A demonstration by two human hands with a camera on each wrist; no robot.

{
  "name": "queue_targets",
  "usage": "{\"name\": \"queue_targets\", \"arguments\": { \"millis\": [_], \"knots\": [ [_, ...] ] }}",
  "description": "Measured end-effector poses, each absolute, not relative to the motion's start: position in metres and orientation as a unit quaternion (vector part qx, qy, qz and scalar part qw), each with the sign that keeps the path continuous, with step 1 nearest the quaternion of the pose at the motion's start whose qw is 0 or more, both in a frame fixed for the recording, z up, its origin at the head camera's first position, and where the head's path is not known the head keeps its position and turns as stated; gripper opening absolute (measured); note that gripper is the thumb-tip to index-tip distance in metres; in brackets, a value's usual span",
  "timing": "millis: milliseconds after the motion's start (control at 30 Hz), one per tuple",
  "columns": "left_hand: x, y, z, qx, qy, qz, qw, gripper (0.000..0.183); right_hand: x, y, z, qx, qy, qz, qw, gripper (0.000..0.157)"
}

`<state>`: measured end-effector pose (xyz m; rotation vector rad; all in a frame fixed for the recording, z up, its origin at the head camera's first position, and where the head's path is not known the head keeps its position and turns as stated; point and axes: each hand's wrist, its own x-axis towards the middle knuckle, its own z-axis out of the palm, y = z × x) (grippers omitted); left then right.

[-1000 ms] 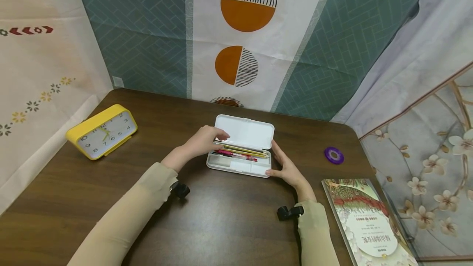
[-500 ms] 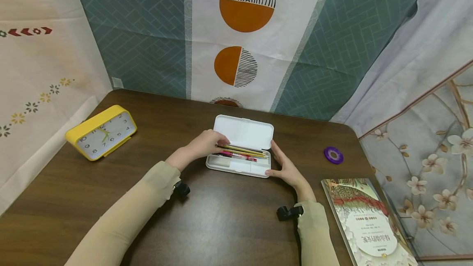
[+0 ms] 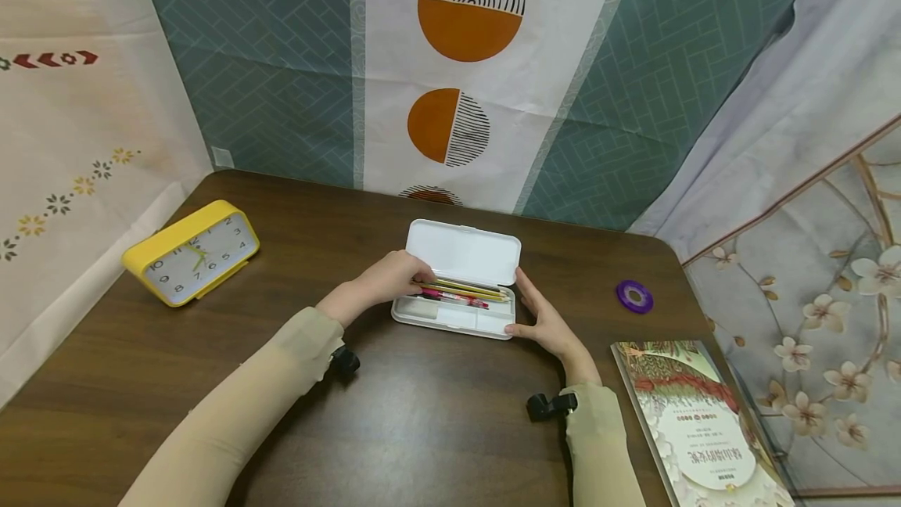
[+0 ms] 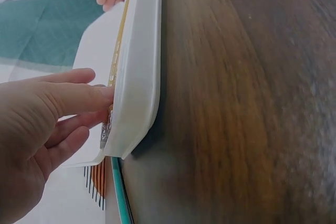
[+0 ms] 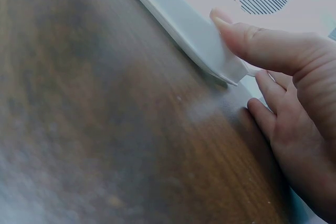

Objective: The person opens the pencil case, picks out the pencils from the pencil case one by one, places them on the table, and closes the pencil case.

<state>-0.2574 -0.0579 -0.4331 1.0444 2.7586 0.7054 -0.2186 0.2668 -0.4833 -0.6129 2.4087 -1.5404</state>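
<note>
Table (image 3: 422,429) is dark brown wood, visibly grained, with a glossy patch of light at six o'clock of the case (image 3: 461,318). A teal cloth (image 3: 267,61) hangs at eleven, beside a white panel (image 3: 383,37) with orange half-circles at twelve; pale cloth (image 3: 70,131) with small flowers at ten; a blossom cloth (image 3: 809,366) at three, past the table edge.

Case lies mid-table, lid (image 3: 463,251) open toward twelve, pencils (image 3: 470,289) and a red pen (image 3: 461,300) inside. Yellow clock (image 3: 193,255) at nine, purple ring (image 3: 635,296) at three, book (image 3: 697,421) at four.

My left hand (image 3: 390,276) is at the case's nine-o'clock end, pinching the pencils at their near ends. My right hand (image 3: 547,327) holds the three-o'clock end between thumb and fingers.

Head view alone gives me the clock, ring, book and red pen. Left wrist view adds a pencil's silvery end beside the case wall, my thumb across it, and my other hand's fingers at twelve. Right wrist view shows my thumb on the case's corner, fingers round behind it.
</note>
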Motion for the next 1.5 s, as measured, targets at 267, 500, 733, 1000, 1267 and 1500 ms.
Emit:
{"name": "queue_targets", "arguments": {
  "millis": [267,500,733,1000,1267,1500],
  "knots": [
    [-0.258,-0.057,-0.435,0.343,0.911,0.223,0.051,0.020,-0.217,0.267,-0.483,-0.208,0.818,-0.525,0.106,0.104],
    [-0.259,-0.054,-0.437,0.341,0.915,0.211,0.043,0.017,-0.218,0.266,-0.484,-0.211,0.817,-0.526,0.104,0.104],
    [-0.260,-0.051,-0.439,0.338,0.919,0.200,0.031,0.014,-0.219,0.267,-0.483,-0.209,0.819,-0.524,0.105,0.104],
    [-0.261,-0.047,-0.441,0.331,0.921,0.202,0.029,0.015,-0.220,0.267,-0.484,-0.198,0.822,-0.523,0.110,0.106],
    [-0.262,-0.048,-0.442,0.338,0.919,0.200,0.028,0.014,-0.220,0.266,-0.484,-0.198,0.823,-0.521,0.110,0.106],
    [-0.262,-0.048,-0.441,0.344,0.917,0.199,0.026,0.015,-0.219,0.267,-0.484,-0.203,0.821,-0.522,0.108,0.105]
  ]
}}
